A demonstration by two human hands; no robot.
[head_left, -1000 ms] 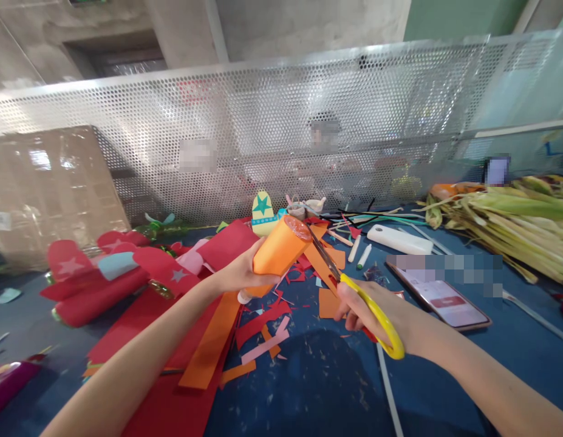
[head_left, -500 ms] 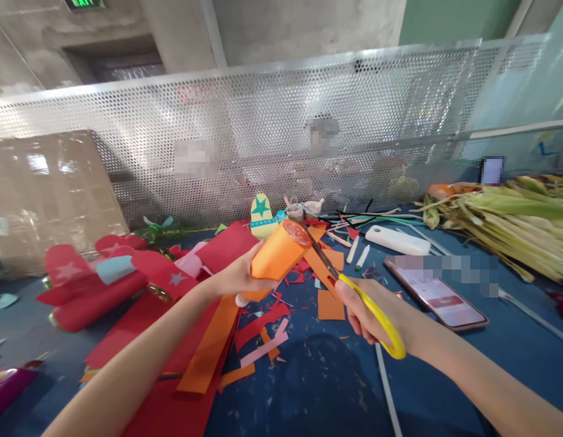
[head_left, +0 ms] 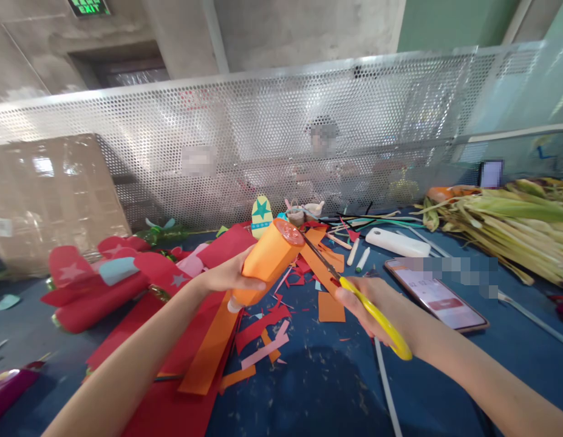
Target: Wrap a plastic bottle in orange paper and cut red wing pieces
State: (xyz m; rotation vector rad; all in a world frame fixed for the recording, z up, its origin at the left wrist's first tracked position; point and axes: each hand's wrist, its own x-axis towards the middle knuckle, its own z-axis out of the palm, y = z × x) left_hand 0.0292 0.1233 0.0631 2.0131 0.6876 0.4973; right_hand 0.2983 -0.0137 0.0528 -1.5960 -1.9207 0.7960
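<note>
In the head view, taking the bottle as the clock's centre, an upright perforated panel point(head_left: 272, 130) closes off 12 o'clock, with a cardboard sheet point(head_left: 53, 200) leaning at 10. Short of it, a yellow star cutout point(head_left: 262, 215) and small cups point(head_left: 296, 216) crowd 12 to 1. Red paper shapes point(head_left: 96, 297) fill 9, and red sheets point(head_left: 172, 406) lie from 7 to 8 beneath the left forearm. Dried husks point(head_left: 500, 233) lie well out at 3, beyond a white slab point(head_left: 397, 243); a phone point(head_left: 438, 294) sits near the right wrist, and a pale cord point(head_left: 388, 388) runs below that hand. The widest stretch of blue tabletop point(head_left: 322, 394) opens from 5 to 6, edged by paper scraps point(head_left: 263, 352). The left hand point(head_left: 231, 274) wraps around the orange-covered bottle point(head_left: 269, 258), tilted, base toward 1, cap toward 7. The right hand point(head_left: 375, 309) is curled around yellow-handled scissors point(head_left: 367, 303), blades near the base; whether they touch I cannot tell
</note>
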